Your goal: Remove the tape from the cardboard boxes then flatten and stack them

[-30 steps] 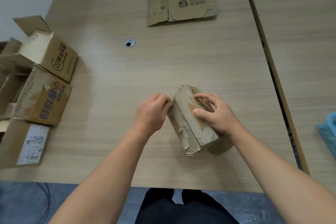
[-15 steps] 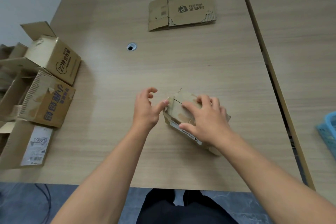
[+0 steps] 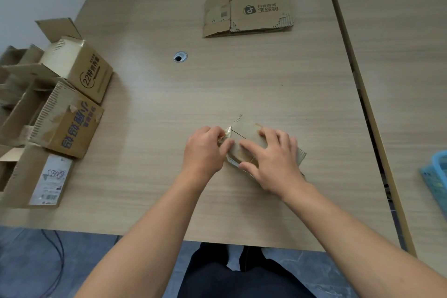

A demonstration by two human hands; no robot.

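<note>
We had the small box (image 3: pixel 249 138) lying on the wooden table (image 3: pixel 242 80), near its front edge and a little right of the cable hole (image 3: pixel 180 56). Our right hand (image 3: pixel 273 162) lay spread flat over the box, fingers extended and pressing down on its top, covering most of it. Our left hand (image 3: pixel 205 150) was just left of the box, its thumb and fingertips pinched on a strip of clear tape (image 3: pixel 226 132) at the box's left end.

Beyond the hole, toward the far edge of the table, lay a flattened box (image 3: pixel 249 14) with a printed logo, well apart from our hands. Left of the hole, along the table's left edge, stood three unflattened boxes in a row: one marked "22" (image 3: pixel 79 68) farthest back, one with blue lettering (image 3: pixel 65 123) next, and one bearing a white label (image 3: pixel 36 176) nearest us. More cardboard behind them was cut off by the frame. Far right of the hole, on a second table (image 3: pixel 399 55) butted against ours, the corner of a blue basket (image 3: pixel 435 176) showed. Nothing stood between the small box and the flattened one.
</note>
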